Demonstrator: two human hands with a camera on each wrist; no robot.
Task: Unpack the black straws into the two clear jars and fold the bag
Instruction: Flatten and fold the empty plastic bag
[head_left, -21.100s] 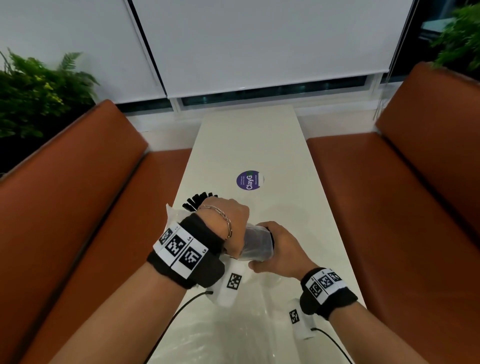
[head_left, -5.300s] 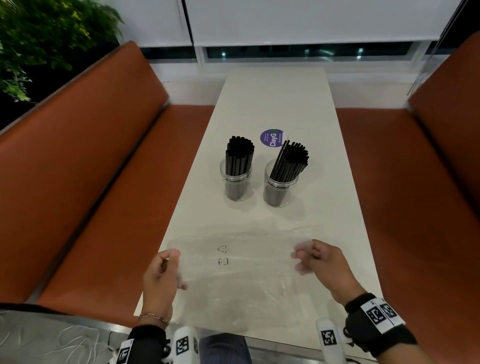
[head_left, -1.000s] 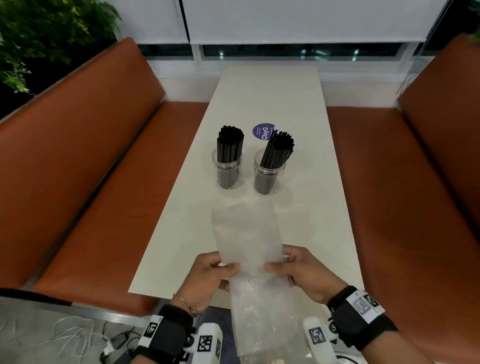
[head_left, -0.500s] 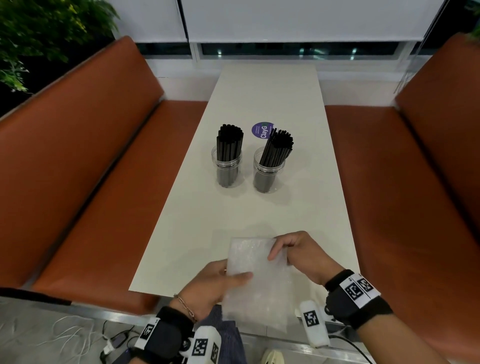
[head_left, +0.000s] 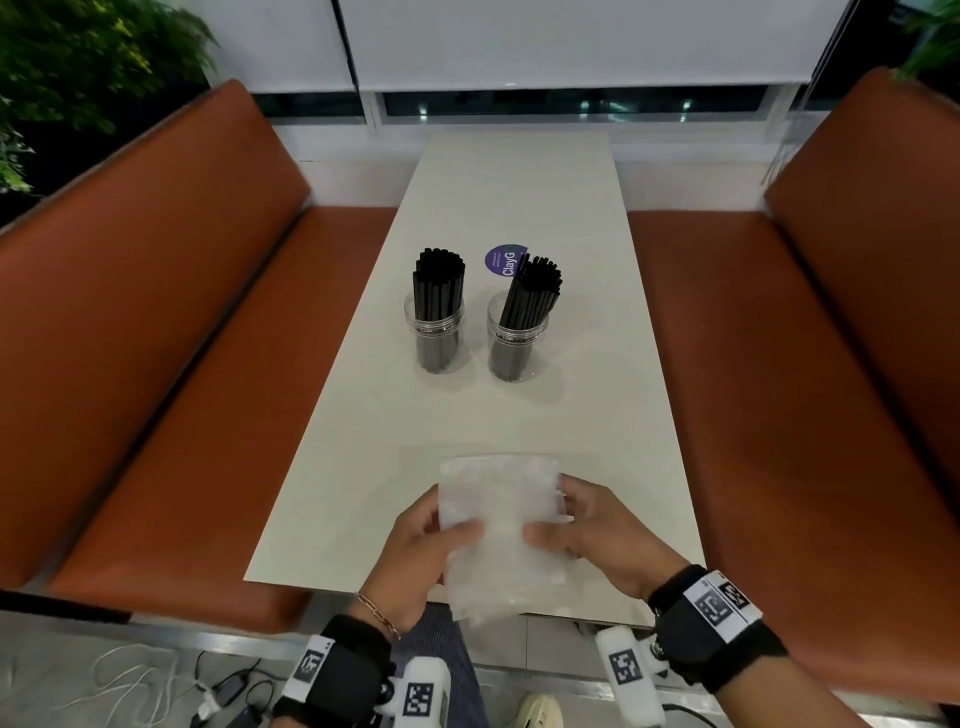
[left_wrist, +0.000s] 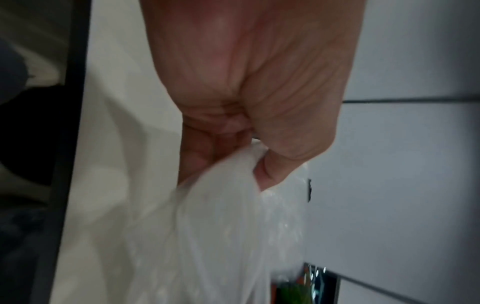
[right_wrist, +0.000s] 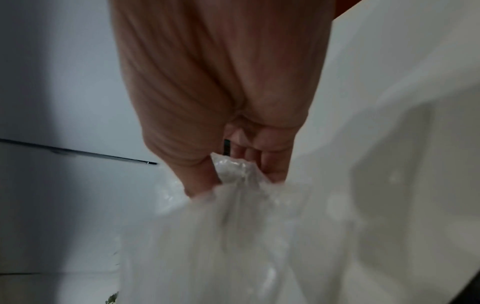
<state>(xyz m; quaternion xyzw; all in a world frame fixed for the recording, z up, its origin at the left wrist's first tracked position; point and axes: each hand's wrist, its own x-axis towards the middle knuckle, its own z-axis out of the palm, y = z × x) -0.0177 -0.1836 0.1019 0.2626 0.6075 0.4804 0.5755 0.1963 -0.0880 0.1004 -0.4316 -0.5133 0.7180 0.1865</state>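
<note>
Two clear jars stand side by side mid-table, the left jar (head_left: 434, 332) and the right jar (head_left: 516, 338), each packed with upright black straws (head_left: 438, 280). The clear plastic bag (head_left: 500, 525), folded into a narrow strip, is held above the table's near edge. My left hand (head_left: 422, 545) pinches its left side, thumb on top. My right hand (head_left: 587, 530) pinches its right side in the same way. In the left wrist view the bag (left_wrist: 221, 216) bunches between thumb and fingers. The right wrist view shows the bag (right_wrist: 246, 216) gripped likewise.
The cream table (head_left: 514, 182) runs away from me between two orange-brown benches (head_left: 145, 322). A round purple sticker (head_left: 505, 262) lies just behind the jars. Cables (head_left: 156, 686) trail on the floor at lower left. Plants (head_left: 78, 57) stand behind the left bench.
The bag has been folded from a long strip into a shorter piece. Both hands have shifted to pinch its two sides, lifting it slightly off the table.
</note>
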